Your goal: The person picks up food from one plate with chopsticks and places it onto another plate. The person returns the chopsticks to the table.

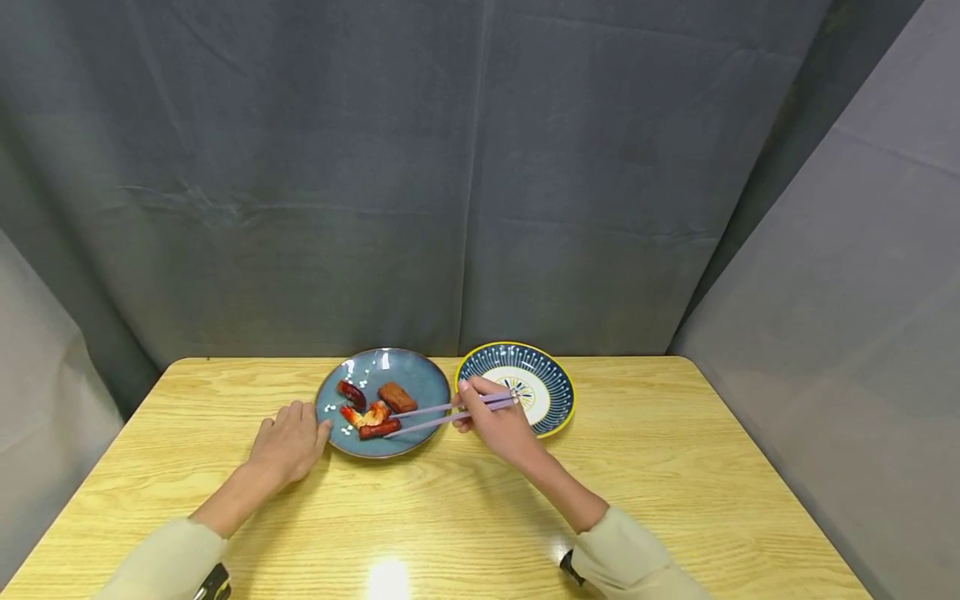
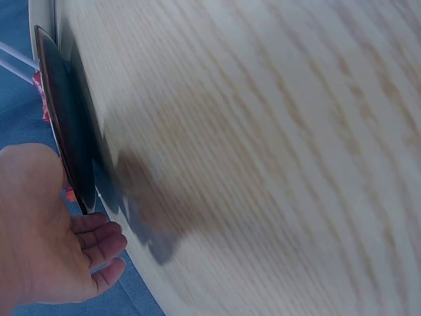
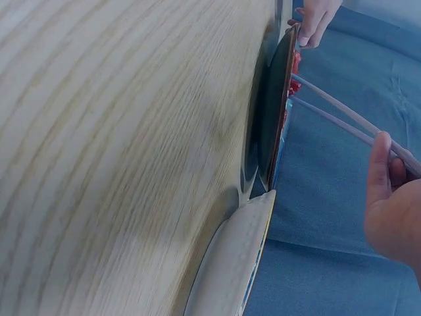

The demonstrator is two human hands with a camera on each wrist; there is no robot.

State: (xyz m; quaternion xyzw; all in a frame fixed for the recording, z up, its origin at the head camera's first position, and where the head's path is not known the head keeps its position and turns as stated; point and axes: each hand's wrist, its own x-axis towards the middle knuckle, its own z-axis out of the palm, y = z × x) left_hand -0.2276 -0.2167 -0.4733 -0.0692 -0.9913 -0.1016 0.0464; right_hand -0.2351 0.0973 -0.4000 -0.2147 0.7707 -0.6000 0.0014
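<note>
My right hand (image 1: pixel 498 421) grips a pair of pale purple chopsticks (image 1: pixel 431 422). Their spread tips reach onto a blue-grey plate (image 1: pixel 427 383), by a reddish-brown sausage-like piece (image 1: pixel 379 429) and an orange-and-white shrimp-like piece (image 1: pixel 375 413). Whether they pinch either piece I cannot tell. A brown block-shaped piece (image 1: pixel 397 397) and a dark red curved piece (image 1: pixel 351 394) lie on the same plate. My left hand (image 1: pixel 288 440) touches the plate's left rim, its fingers relaxed and thumb at the edge. In the left wrist view the hand (image 2: pixel 56 243) is beside the raised rim.
A patterned dish (image 1: pixel 551 379) with a yellow rim stands right of the plate, partly under my right hand. Both rest near the back of a light wooden table (image 1: pixel 450 508). Grey curtains (image 1: pixel 375 183) hang behind and at the sides.
</note>
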